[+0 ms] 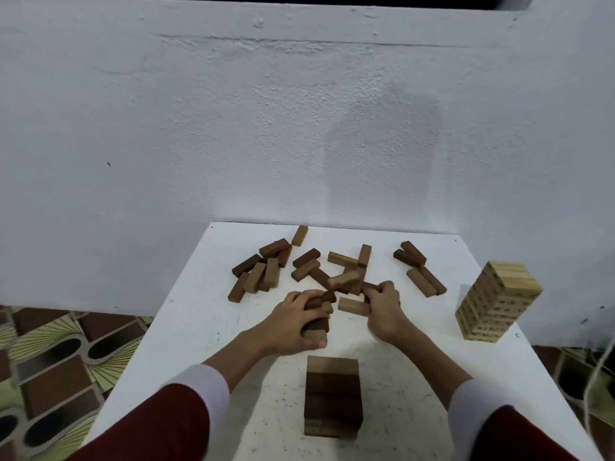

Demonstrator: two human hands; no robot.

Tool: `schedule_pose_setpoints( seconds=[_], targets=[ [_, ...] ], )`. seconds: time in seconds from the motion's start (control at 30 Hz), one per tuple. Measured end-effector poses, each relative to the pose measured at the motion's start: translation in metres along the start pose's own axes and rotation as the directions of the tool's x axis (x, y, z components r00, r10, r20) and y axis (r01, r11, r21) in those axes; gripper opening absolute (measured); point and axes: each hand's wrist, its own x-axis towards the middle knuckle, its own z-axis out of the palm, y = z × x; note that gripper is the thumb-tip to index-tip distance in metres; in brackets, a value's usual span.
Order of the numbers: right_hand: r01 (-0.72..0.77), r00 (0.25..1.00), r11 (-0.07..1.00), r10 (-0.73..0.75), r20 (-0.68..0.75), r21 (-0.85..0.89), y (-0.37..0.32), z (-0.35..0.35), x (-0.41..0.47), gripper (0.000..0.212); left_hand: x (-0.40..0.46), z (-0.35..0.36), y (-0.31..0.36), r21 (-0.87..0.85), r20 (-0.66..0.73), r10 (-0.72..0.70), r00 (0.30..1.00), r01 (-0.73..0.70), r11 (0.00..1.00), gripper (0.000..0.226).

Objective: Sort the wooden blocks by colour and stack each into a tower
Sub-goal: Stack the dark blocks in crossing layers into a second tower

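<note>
Left hand [296, 319], right hand [382, 306]: both gripping.

Wall [233, 128]: rough white plaster right in front of me, faint shadow on it | table [213, 327]: white top, speckled and scuffed, pushed against that wall | floor [56, 361]: patterned tiles, brown and green | light: dim, cool | cord [595, 377]: thin, possibly string, hangs far right

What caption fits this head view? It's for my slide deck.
Both hands gather dark blocks between a dark tower and a light tower.
</note>
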Motion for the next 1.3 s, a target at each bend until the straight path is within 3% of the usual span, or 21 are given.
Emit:
schedule_pose_setpoints(
  seconds=[0.1,0.23,0.3,0.4,0.47,0.57,0.67,0.77,0.87,0.93,1.0,1.13,1.2,1.3],
  targets=[
    [0.069,0.997,0.997,-0.070,0.031,0.018,-0.010,0.004,-0.001,0.042,-0.014,-0.006,-0.011,0.028,-0.033,-0.079,0.996,0.080,0.996,0.059],
    [0.141,0.990,0.964,-0.139,-0.022,0.225,-0.005,-0.009,0.003,0.052,-0.026,-0.009,-0.024,-0.056,-0.107,-0.131,0.986,0.125,0.991,0.060],
    [0.052,0.993,0.976,-0.028,-0.118,0.211,0.008,-0.017,0.010,0.055,-0.024,-0.011,-0.020,-0.073,-0.203,-0.100,0.974,0.087,0.993,0.065],
    [-0.212,0.954,0.972,0.229,-0.195,0.101,0.030,-0.022,0.027,0.050,-0.009,-0.011,-0.011,-0.049,-0.264,-0.043,0.964,0.031,0.998,0.068],
    [-0.353,0.916,0.935,0.350,-0.196,0.021,0.040,-0.023,0.034,0.044,0.008,-0.011,-0.005,-0.008,-0.211,0.006,0.978,-0.007,1.000,0.064],
    [-0.420,0.897,0.907,0.421,-0.133,0.038,0.048,-0.017,0.039,0.043,0.031,-0.011,0.004,0.099,-0.055,0.051,0.997,-0.046,0.994,0.065],
    [-0.329,0.932,0.944,0.329,-0.154,0.023,0.045,-0.010,0.036,0.042,0.044,-0.008,0.003,0.233,0.046,0.073,0.996,-0.082,0.969,0.066],
    [-0.176,0.972,0.984,0.176,-0.157,0.014,0.033,0.003,0.027,0.043,0.047,-0.005,-0.002,0.264,0.023,0.092,0.996,-0.095,0.960,0.059],
    [-0.045,0.988,0.995,0.058,-0.146,0.090,0.014,0.021,0.017,0.082,0.044,-0.003,-0.003,0.174,-0.084,0.125,0.989,-0.109,0.979,0.047],
    [0.034,0.990,0.986,-0.011,-0.140,0.165,0.004,0.030,0.015,0.093,0.040,-0.004,-0.005,0.098,-0.134,0.111,0.985,-0.098,0.990,0.040],
    [0.116,0.990,0.963,-0.094,-0.101,0.243,-0.006,0.031,0.013,0.085,0.036,-0.006,-0.008,0.045,-0.167,0.080,0.983,-0.073,0.996,0.037],
    [0.246,0.965,0.878,-0.261,-0.021,0.409,-0.016,0.025,0.014,0.038,0.030,-0.011,-0.017,0.018,-0.225,0.002,0.974,0.002,1.000,0.037],
    [0.278,0.961,0.854,-0.246,-0.129,0.441,-0.013,0.016,0.023,0.036,0.028,-0.012,-0.019,0.004,-0.270,0.039,0.962,-0.039,0.999,0.043],
    [0.213,0.936,0.919,-0.095,-0.339,0.331,0.005,0.004,0.053,0.036,0.029,-0.009,-0.018,0.035,-0.255,0.149,0.955,-0.145,0.989,0.059]
  ],
)
